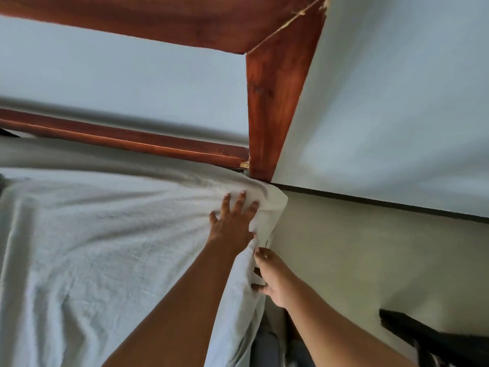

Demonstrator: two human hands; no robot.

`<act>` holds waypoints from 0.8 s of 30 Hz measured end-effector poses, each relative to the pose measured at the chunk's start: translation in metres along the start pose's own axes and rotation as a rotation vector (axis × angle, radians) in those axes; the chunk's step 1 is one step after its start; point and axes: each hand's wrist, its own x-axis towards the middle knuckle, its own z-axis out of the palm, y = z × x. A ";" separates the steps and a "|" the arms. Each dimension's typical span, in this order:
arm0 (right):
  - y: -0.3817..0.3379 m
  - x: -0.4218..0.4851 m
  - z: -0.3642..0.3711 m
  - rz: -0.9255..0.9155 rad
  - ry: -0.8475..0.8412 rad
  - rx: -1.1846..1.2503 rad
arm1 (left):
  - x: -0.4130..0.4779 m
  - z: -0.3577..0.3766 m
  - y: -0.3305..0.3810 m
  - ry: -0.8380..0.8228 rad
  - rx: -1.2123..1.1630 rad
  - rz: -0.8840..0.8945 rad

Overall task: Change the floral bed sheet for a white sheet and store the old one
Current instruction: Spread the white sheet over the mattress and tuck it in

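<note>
White sheet [105, 247]: spread over bed, corner bunched by wooden bedpost [275, 102]; left hand [232, 221]: fingers splayed flat, pressing corner; right hand [274, 276]: pinching hanging edge; advice: pin corner, pull edge taut, tuck under.

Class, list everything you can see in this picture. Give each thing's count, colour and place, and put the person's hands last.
white sheet: one, white, spread creased over the bed.
bed frame: one, reddish-brown wood, at the bed's far corner.
wall: pale bluish-white, behind and right of the frame.
floor: cream, right of the bed.
dark object: one, black, lower right; unidentifiable.
left hand: one, pressing flat on the sheet's corner.
right hand: one, gripping the sheet's hanging edge.
</note>
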 end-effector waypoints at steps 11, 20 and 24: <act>0.039 -0.016 -0.011 -0.169 -0.152 -0.144 | 0.054 -0.015 0.017 0.089 0.242 0.041; 0.007 0.040 -0.010 -0.162 -0.093 0.188 | 0.046 -0.004 0.044 0.240 0.300 -0.095; -0.020 0.049 -0.016 -0.226 -0.038 0.309 | 0.016 -0.016 0.046 0.369 0.212 -0.107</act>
